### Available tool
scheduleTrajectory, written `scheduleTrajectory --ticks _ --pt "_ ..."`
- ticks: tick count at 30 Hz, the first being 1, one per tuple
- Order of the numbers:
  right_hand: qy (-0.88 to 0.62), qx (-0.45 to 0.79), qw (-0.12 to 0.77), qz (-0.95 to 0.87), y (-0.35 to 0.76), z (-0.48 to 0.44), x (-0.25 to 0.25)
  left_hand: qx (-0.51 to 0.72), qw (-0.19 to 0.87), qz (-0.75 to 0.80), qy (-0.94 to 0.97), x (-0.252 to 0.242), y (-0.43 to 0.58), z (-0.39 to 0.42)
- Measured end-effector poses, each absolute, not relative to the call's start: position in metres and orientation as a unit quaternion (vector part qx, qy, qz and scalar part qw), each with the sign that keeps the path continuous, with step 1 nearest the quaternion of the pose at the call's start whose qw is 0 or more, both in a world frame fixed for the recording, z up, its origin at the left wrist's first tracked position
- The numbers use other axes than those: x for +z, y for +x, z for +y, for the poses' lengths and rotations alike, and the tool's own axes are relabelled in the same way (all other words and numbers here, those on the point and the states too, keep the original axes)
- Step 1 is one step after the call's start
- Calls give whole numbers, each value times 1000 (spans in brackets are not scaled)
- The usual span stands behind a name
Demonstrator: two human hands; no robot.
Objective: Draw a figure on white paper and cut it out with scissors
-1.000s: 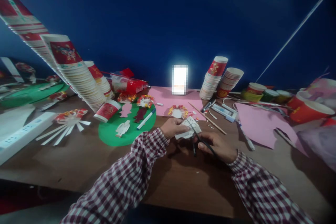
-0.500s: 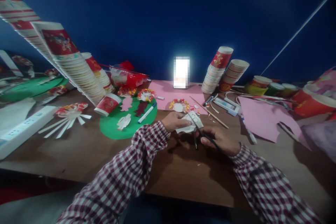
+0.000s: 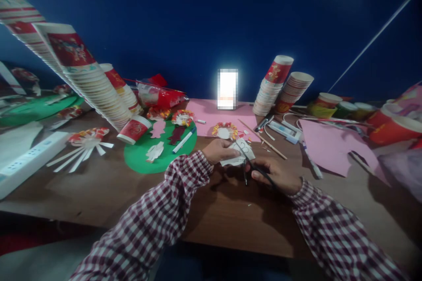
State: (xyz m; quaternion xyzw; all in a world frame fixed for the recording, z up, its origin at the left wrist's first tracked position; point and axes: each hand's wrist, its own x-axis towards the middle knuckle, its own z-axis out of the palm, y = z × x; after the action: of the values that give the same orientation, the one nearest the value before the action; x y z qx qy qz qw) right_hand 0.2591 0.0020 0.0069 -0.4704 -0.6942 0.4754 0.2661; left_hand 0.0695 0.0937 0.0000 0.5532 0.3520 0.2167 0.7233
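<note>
Between the thumb and fingers of my left hand (image 3: 218,151) is a small white piece of paper (image 3: 234,159) with dark drawn lines. My right hand (image 3: 275,174) is closed around dark-handled scissors (image 3: 263,173), whose blades lie across the paper's right part. The hands are close together above the brown table (image 3: 227,219). Just beyond them, a ring of red and yellow cup scraps (image 3: 224,131) rests on a pink sheet (image 3: 204,109). To the left, a green paper disc (image 3: 138,158) carries paper cutouts, including a white one (image 3: 154,151), and a marker (image 3: 184,141).
Tall stacks of paper cups (image 3: 95,83) lean at the left, and shorter cup stacks (image 3: 273,83) stand at the back right. A white power strip (image 3: 29,158) lies left. A cut pink sheet (image 3: 329,147) and a wooden stick (image 3: 273,147) are on the right. Behind is a blue wall (image 3: 171,22).
Hardly anything differs. The scene has shifted very slightly as my head moved; both hands keep their hold on the paper and scissors.
</note>
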Motion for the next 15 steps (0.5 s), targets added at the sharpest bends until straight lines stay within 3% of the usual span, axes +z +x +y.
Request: scheduleTrajectory --ticks 15 --pt "-475 445 266 -711 258 2 8 222 721 348 556 -2 70 96"
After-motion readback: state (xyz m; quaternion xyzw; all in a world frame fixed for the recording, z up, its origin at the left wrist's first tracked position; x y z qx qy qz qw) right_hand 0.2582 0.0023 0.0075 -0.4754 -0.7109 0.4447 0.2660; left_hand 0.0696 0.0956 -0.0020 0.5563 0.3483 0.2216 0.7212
